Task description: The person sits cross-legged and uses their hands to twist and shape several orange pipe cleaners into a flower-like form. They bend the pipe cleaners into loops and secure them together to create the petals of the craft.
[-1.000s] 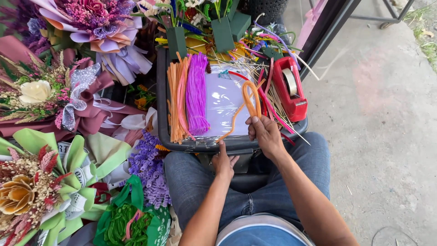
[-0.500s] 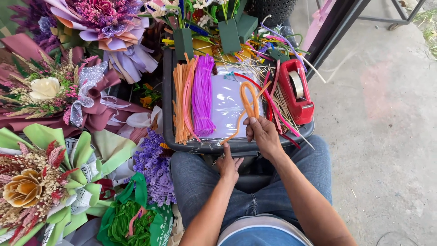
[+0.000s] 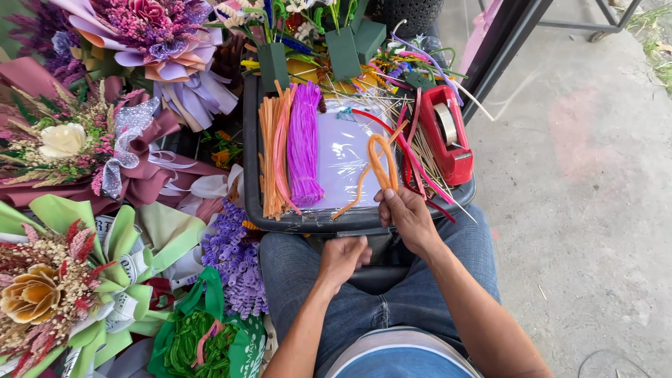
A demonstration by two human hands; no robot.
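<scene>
Work on the orange pipe cleaner (image 3: 381,166) looks to me only at its beginning: you have bent it into one narrow loop, and the long tail of it runs down and to the left across the clear plastic sheet (image 3: 343,157) in the black tray (image 3: 253,175), not twisted into any shape. Your right hand (image 3: 407,215) is at the near edge of the tray, the fingers closed on the bottom of the loop, so the loop stands up above the tray, away from you. The wrist is almost straight and the forearm comes in from the lower right, over your thigh. Your left hand (image 3: 343,257) is just below the near rim of the tray, over your lap in blue jeans (image 3: 294,280); the fingers are curled in loosely, and I cannot tell if something small is inside it. It does not touch the pipe cleaner. Inside the tray, on its left side, the bundle of orange stems (image 3: 273,157) and the bundle of purple stems (image 3: 304,143) lie in order, so most of the material seems unused. At the right end of the tray sits the red tape dispenser (image 3: 446,133), with thin wooden sticks (image 3: 420,150) beside it. To the left of the tray, finished wrapped bouquets (image 3: 84,154) are standing.
</scene>
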